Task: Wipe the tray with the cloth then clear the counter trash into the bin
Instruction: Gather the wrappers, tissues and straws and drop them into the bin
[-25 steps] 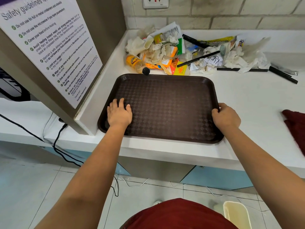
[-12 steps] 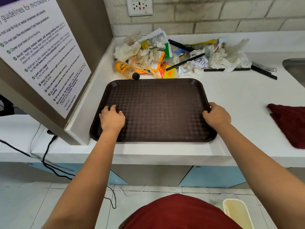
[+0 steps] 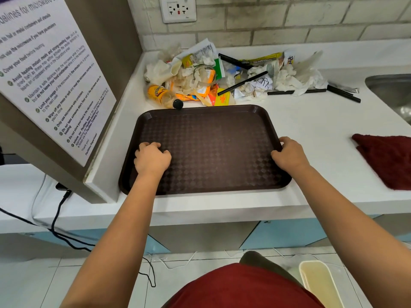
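Brown plastic forms the tray [image 3: 211,150], which lies flat on the white desk [image 3: 311,127], its near edge close to the desk's front lip. Much is cut off: the dark red cloth [image 3: 387,161] runs out of view at the right, the steel sink [image 3: 391,90] shows only a corner, and the pale bin [image 3: 318,283] on the floor is partly clipped by the bottom edge. The trash [image 3: 222,76] is heaped behind the tray, touching its far rim; what lies under the crumpled paper is hidden. The left hand [image 3: 152,158] rests inside the tray with fingers curled under, holding nothing. The right hand [image 3: 289,154] grips the tray's right rim. The poster [image 3: 51,74] at left reads "Cover your food"; smaller lines blur. One paper scrap shows "ERN".
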Motion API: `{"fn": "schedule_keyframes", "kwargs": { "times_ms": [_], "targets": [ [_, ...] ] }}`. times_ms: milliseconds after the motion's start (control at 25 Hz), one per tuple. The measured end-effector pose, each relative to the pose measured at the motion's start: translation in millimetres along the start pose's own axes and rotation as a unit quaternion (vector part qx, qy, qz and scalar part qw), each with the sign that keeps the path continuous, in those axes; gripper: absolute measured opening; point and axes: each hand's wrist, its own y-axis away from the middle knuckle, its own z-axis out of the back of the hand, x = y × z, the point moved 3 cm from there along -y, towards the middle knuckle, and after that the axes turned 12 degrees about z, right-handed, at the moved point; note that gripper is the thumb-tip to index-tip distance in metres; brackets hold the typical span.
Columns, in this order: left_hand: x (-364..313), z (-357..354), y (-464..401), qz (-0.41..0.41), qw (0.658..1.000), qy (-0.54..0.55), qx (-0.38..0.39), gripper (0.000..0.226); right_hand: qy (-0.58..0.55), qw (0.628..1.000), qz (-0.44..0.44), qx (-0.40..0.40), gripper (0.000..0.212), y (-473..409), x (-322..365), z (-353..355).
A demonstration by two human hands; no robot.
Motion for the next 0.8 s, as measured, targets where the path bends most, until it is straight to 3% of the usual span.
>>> {"fn": "schedule_keyframes", "kwargs": {
  "times_ms": [200, 440, 800],
  "targets": [
    [-35.2, 1.4, -2.5, -0.039, 0.992, 0.116, 0.018, 0.037, 0.097, 0.993, 0.011, -0.064, 0.048, -5.5, 11.0, 10.5],
    [-89.7, 15.8, -36.1, -0.03, 0.98, 0.196, -0.008, 0.039, 0.086, 0.986, 0.107, -0.099, 0.034, -63.0, 34.0, 21.0],
    [-139.9, 20.3, -133.5, 0.124, 0.984, 0.125, -0.008, 0.057, 0.136, 0.963, 0.234, -0.009, 0.034, -178.5, 85.3, 3.4]
  ]
}}
